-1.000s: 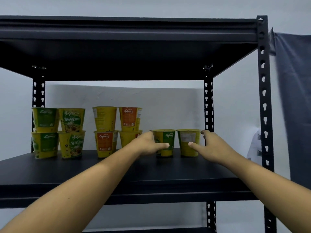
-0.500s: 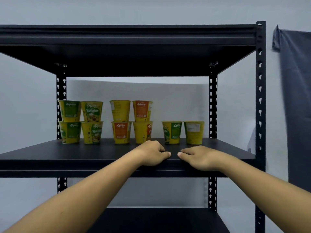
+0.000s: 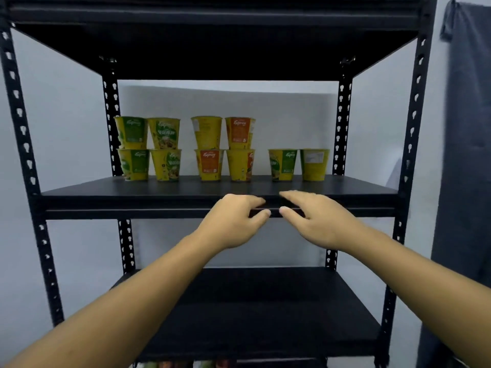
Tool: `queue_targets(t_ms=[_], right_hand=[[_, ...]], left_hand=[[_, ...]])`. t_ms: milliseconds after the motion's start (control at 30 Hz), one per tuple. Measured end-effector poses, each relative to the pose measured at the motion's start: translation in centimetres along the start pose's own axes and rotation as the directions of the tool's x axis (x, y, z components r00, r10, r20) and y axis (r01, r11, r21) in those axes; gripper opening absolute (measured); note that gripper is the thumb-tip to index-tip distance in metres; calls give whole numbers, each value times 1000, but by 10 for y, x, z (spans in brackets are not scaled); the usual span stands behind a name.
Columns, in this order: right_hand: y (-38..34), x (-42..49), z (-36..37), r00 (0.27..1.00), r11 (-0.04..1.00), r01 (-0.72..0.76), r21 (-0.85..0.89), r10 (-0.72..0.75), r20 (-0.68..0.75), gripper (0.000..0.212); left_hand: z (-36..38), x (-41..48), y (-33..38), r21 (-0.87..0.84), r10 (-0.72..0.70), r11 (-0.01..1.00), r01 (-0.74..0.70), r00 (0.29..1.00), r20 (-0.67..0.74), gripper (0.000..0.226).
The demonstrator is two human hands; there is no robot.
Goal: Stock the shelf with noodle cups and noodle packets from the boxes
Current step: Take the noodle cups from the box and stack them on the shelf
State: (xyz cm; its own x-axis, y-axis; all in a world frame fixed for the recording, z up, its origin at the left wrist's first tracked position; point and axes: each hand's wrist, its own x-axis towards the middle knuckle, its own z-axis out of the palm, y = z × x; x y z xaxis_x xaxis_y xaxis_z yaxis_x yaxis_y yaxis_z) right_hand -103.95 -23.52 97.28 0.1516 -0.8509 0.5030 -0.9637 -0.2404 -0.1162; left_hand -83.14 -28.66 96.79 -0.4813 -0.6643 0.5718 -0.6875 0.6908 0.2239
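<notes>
Cups (image 3: 282, 164) stand at the back of the middle shelf (image 3: 106, 192), probably light and easily dented, best held round the sides, while the left hand (image 3: 233, 221) and right hand (image 3: 318, 223) hover empty, fingers relaxed, by its front edge.

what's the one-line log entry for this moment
left hand: open, empty, by middle shelf front edge | right hand: open, empty | noodle cups: ten on shelf, four stacks of two, two singles
</notes>
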Motion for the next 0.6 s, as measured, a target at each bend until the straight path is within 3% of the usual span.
queue_targets(t_ms=[133, 367, 600], right_hand=[[-40, -48, 18, 995, 999, -4, 39, 0, 103, 61], [-100, -156, 89, 942, 996, -54, 69, 27, 336, 61], [-134, -266, 187, 806, 981, -172, 93, 86, 585, 63]], left_hand=[[5, -73, -19, -79, 18, 997, -17, 1000, 16, 50], [50, -211, -52, -96, -60, 992, 84, 970, 234, 55], [123, -342, -77, -83, -156, 969, 232, 836, 525, 61]])
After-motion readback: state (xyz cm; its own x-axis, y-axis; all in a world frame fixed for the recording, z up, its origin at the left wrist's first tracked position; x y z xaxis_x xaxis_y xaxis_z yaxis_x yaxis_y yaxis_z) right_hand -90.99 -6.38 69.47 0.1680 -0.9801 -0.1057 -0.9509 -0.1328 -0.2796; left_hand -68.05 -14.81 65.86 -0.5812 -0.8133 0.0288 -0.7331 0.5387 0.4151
